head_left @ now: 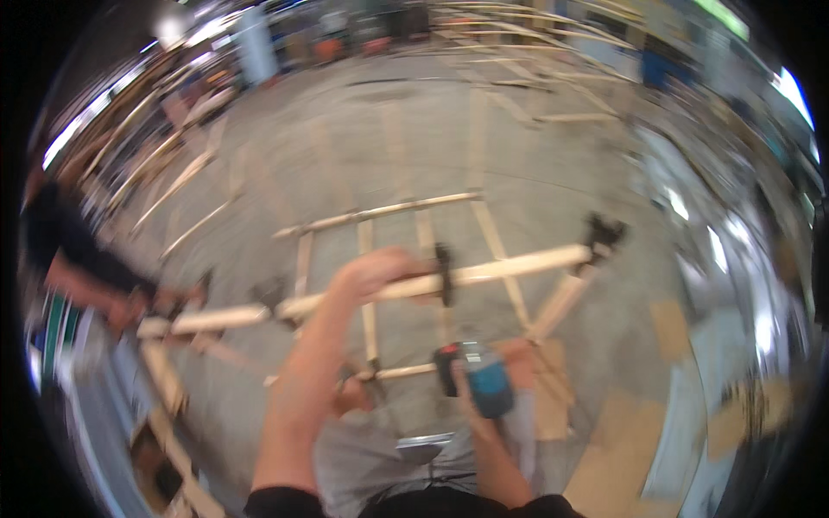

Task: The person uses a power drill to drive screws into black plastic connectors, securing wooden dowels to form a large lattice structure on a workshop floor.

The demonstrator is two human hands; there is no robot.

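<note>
Our left hand curls around the wooden rail spanning before us, just beside a black clamp; below it, our right hand grasps a teal cordless drill

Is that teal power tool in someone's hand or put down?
In hand: the person's right hand holds the teal power tool. Blur hides finer detail.

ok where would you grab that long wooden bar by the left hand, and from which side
Probably the bare stretch of the long wooden bar between the middle black fitting and the right-end black fitting, from above, fingers across it: it lies crosswise, long and narrow, uncovered there.
</note>
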